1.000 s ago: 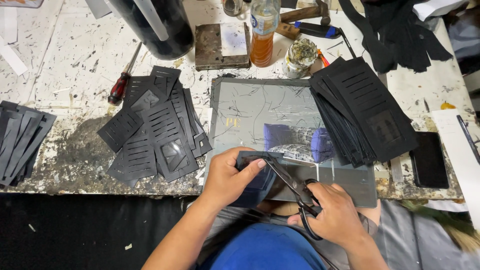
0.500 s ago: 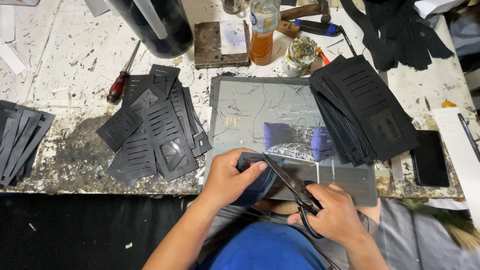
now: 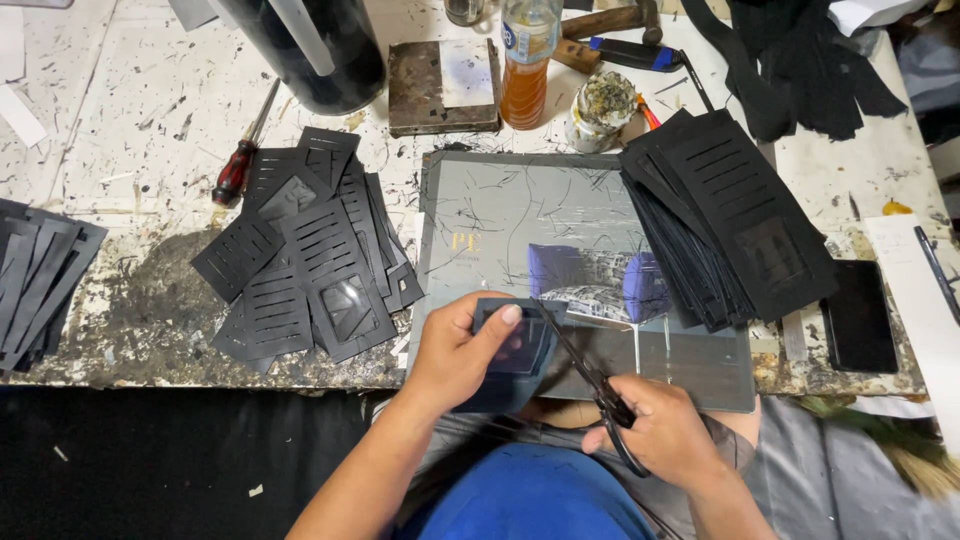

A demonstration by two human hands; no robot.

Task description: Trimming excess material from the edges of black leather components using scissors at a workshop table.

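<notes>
My left hand (image 3: 462,352) grips a dark slotted panel with a clear window (image 3: 512,352) at the near edge of the workbench, thumb pressed on its top. My right hand (image 3: 668,432) holds black scissors (image 3: 590,378), whose blades reach up along the panel's right edge. Both hands are over the near part of a grey cutting board (image 3: 520,210).
A loose pile of cut black slotted panels (image 3: 300,260) lies left of the board, a neat stack (image 3: 725,215) right of it. Black strips (image 3: 35,275) are far left. A red-handled screwdriver (image 3: 235,170), bottle (image 3: 525,60), jar (image 3: 600,105), metal block (image 3: 440,85) and phone (image 3: 860,315) surround them.
The panel has turned in my left hand so it stands more upright, and the scissors have shifted slightly along its right edge.
</notes>
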